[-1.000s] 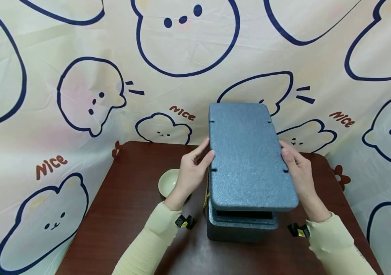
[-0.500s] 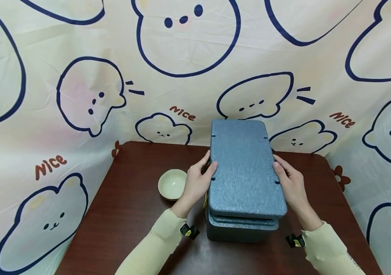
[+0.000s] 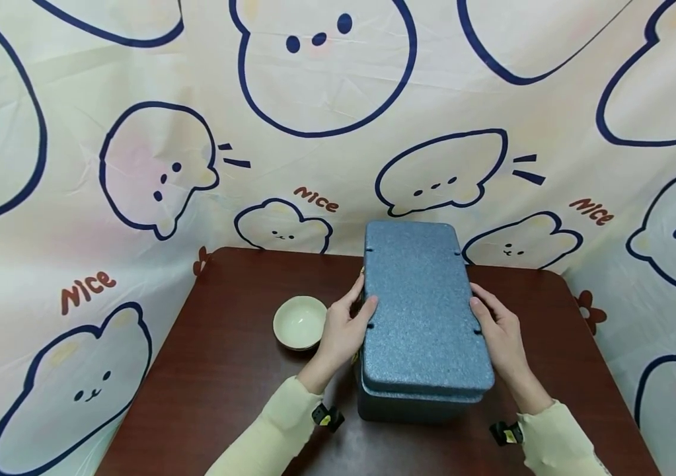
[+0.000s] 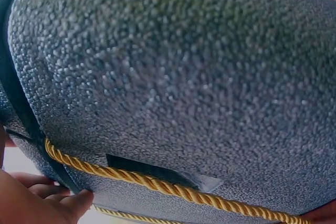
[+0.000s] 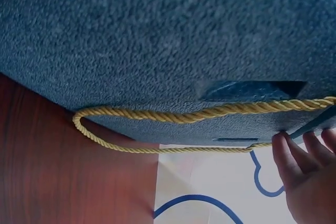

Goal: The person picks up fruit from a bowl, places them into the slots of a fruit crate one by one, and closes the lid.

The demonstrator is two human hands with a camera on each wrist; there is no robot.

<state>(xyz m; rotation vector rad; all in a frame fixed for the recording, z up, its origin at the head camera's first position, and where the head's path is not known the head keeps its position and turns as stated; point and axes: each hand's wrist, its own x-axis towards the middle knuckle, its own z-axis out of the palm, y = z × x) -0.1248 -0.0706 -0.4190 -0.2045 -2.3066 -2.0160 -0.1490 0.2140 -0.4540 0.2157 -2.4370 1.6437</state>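
A blue-grey foam box lid (image 3: 421,304) lies over a matching foam box (image 3: 415,408), a thin seam showing along the front. My left hand (image 3: 343,327) holds the lid's left edge, thumb at the upper rim and fingers down the side. On the opposite edge, my right hand (image 3: 504,337) grips in the same way. The left wrist view shows fingertips (image 4: 79,203) near a dark gap between lid and box. A twisted gold rope (image 4: 157,184) hangs along that side. Another gold rope (image 5: 173,116) loops along the box wall in the right wrist view. The box's inside is hidden.
A pale green bowl (image 3: 299,322) stands left of the box, close to my left forearm. Everything rests on a dark brown table (image 3: 225,370). Behind it hangs a cream cloth (image 3: 326,86) printed with cartoon bears.
The lid was raised and tilted above the box. Both hands have brought it down onto the box and closer to me. The bowl has come fully into sight.
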